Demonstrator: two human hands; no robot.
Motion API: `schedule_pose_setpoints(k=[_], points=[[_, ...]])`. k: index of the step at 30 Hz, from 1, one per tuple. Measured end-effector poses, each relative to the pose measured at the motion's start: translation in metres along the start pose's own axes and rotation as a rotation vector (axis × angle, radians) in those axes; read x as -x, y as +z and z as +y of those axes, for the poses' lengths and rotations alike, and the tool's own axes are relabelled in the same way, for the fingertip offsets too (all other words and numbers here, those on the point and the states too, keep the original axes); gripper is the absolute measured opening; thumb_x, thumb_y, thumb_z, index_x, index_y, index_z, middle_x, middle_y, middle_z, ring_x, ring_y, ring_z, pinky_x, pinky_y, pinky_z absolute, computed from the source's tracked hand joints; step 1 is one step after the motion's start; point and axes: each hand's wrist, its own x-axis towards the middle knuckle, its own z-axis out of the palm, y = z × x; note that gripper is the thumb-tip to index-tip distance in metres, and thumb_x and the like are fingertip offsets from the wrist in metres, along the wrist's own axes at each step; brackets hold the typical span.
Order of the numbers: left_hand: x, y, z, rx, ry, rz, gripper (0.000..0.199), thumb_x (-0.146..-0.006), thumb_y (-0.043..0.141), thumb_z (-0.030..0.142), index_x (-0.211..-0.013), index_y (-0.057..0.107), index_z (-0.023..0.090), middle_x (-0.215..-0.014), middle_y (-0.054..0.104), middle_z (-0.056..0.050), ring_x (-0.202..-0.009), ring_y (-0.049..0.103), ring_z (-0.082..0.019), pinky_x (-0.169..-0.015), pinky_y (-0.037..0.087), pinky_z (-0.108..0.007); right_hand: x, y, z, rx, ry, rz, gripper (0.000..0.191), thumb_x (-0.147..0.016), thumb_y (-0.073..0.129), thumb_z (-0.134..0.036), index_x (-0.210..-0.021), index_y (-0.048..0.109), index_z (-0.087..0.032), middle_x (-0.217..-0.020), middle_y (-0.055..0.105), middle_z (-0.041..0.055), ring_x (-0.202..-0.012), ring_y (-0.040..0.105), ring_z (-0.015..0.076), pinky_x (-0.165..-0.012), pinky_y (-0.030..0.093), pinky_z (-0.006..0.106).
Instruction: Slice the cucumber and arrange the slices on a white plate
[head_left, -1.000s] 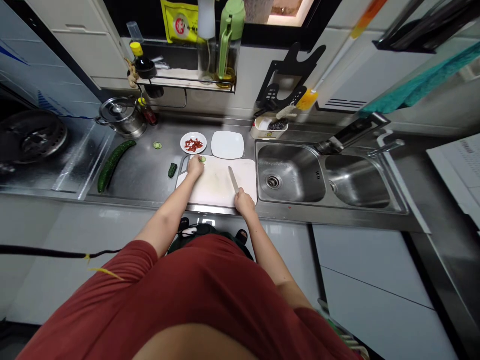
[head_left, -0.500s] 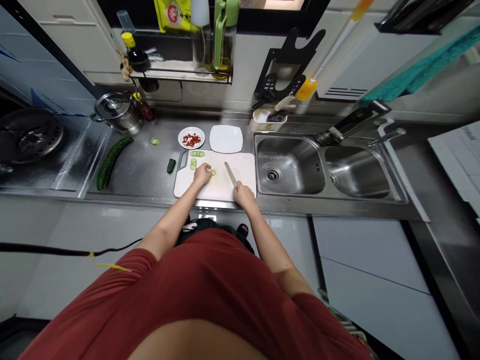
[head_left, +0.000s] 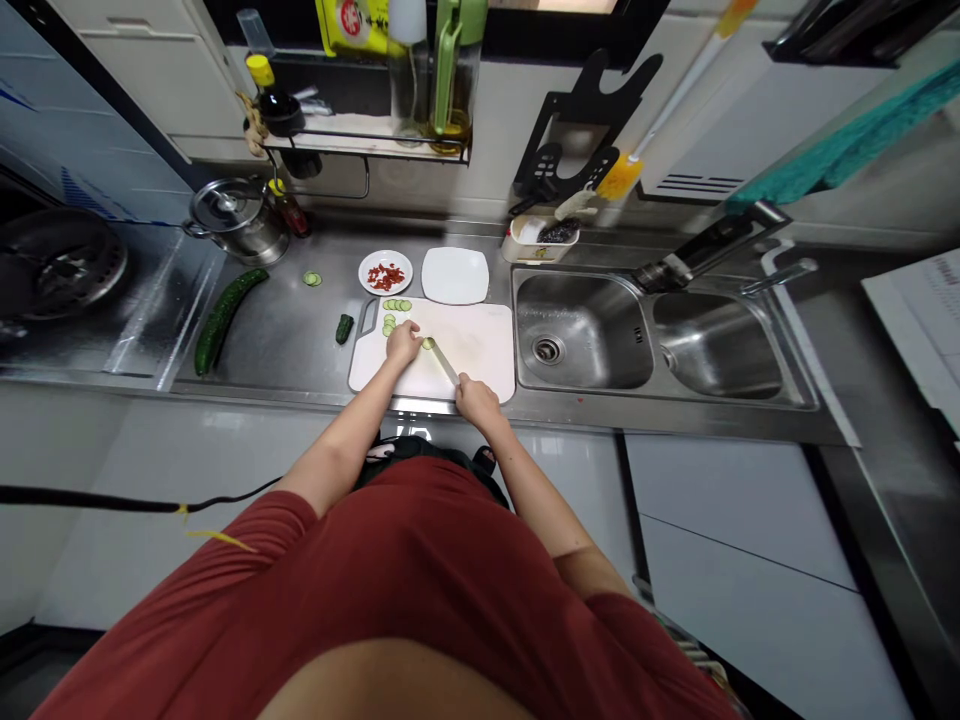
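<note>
My right hand [head_left: 478, 400] is closed around the handle of a knife [head_left: 445, 366], whose blade points up and left over the white cutting board [head_left: 480, 340]. At the blade's tip is a pale green cucumber slice [head_left: 428, 343]; whether it lies on the blade or under it I cannot tell. Just left of that slice is my left hand [head_left: 403, 343], its fingers bent and slightly apart, with nothing visible between them. Several cucumber slices [head_left: 397, 305] lie in a row at the board's upper left, with more slices [head_left: 388, 325] just below.
Left of the board lie a short cucumber piece [head_left: 344, 329], two slices [head_left: 312, 279] and a long cucumber [head_left: 225, 318]. Behind it stand a plate of chopped red pieces [head_left: 369, 263] and a white plate [head_left: 454, 275]. A steel pot [head_left: 236, 222] is at back left, the sink [head_left: 585, 325] at right.
The knife has swung left and its tip now meets the cucumber slice. My right hand has shifted left and slightly nearer my body. My left hand has barely moved.
</note>
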Motion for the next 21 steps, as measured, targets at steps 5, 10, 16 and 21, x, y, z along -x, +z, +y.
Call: schedule_pose_setpoints(k=[5,10,16,21], points=[[-0.0021,-0.002,-0.0004,0.007,-0.02,-0.026,0.023,-0.075,0.064,0.023,-0.098,0.061,0.023,-0.088,0.065,-0.004,-0.085,0.061,-0.02,-0.075,0.044,-0.029,-0.0005,-0.0001,0.0001,0.006,-0.005,-0.014,0.029,-0.096,0.03,-0.025,-0.118,0.048,-0.018,-0.104,0.064,0.0143,-0.098,0.061,0.0262,-0.08,0.044,0.035],[-0.003,-0.0022,-0.0004,0.014,-0.028,-0.019,0.021,-0.074,0.066,0.023,-0.095,0.061,0.023,-0.085,0.065,-0.003,-0.083,0.061,-0.02,-0.074,0.043,-0.029,-0.0021,0.0013,-0.0032,0.016,0.005,-0.033,0.028,-0.095,0.033,-0.022,-0.118,0.048,-0.018,-0.102,0.064,0.0144,-0.097,0.062,0.0265,-0.079,0.045,0.036],[-0.0029,-0.0042,0.0018,0.008,-0.039,-0.034,0.022,-0.074,0.066,0.023,-0.095,0.06,0.023,-0.086,0.066,-0.003,-0.085,0.061,-0.02,-0.076,0.043,-0.029,-0.0064,0.0007,-0.0071,0.012,0.009,-0.06,0.028,-0.092,0.035,-0.016,-0.117,0.047,-0.017,-0.103,0.064,0.0152,-0.097,0.062,0.0256,-0.079,0.046,0.034],[-0.0035,-0.007,0.0045,0.011,-0.067,-0.064,0.022,-0.075,0.066,0.023,-0.096,0.06,0.024,-0.088,0.066,-0.003,-0.088,0.061,-0.021,-0.079,0.043,-0.03,-0.0083,-0.0032,-0.0085,0.007,-0.001,-0.08,0.03,-0.09,0.035,-0.014,-0.118,0.047,-0.016,-0.104,0.064,0.016,-0.098,0.062,0.0262,-0.079,0.047,0.034]])
